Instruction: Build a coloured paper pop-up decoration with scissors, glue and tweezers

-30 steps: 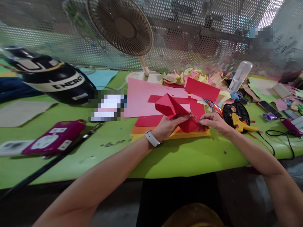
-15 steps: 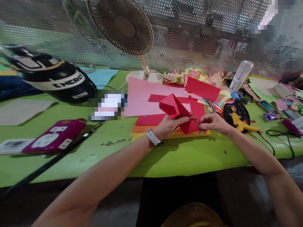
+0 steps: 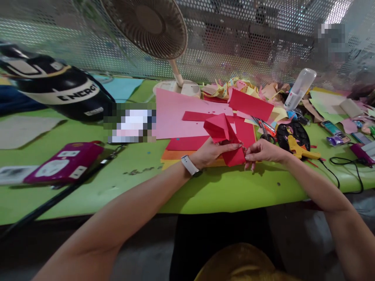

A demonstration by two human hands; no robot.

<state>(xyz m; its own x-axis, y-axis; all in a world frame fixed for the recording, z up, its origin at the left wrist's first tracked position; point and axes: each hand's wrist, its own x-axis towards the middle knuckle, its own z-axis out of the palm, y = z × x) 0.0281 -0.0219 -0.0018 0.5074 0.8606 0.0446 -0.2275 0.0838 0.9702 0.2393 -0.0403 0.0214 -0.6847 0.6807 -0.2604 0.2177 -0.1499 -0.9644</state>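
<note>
Folded red paper [image 3: 217, 128]: sitting farther right over the table and standing more upright than a second ago, with both your hands moving along with it.
Phone at right [image 3: 331, 127]: showing a lit screen now, where it was dark a second ago.
Left hand [image 3: 208, 151]: your fingers are closing around the paper's near side, the thumb lying across its middle; you are wearing a watch [image 3: 190, 165] on this wrist.
Right hand [image 3: 262, 151]: your thumb and forefinger are drawing close together at the paper's right edge; you cannot tell whether anything is between them.
Paper pile: the folded piece is hanging over red sheets [image 3: 183, 144], with orange paper [image 3: 172, 155] showing underneath; a pink sheet [image 3: 171, 117] is lying behind.
Scissors [image 3: 267, 137]: resting just beyond your right hand.
Glue gun [image 3: 295, 146]: lying yellow against a black tray [image 3: 301, 132], right of the scissors.
Fan [image 3: 149, 23]: standing behind the pink sheet.
</note>
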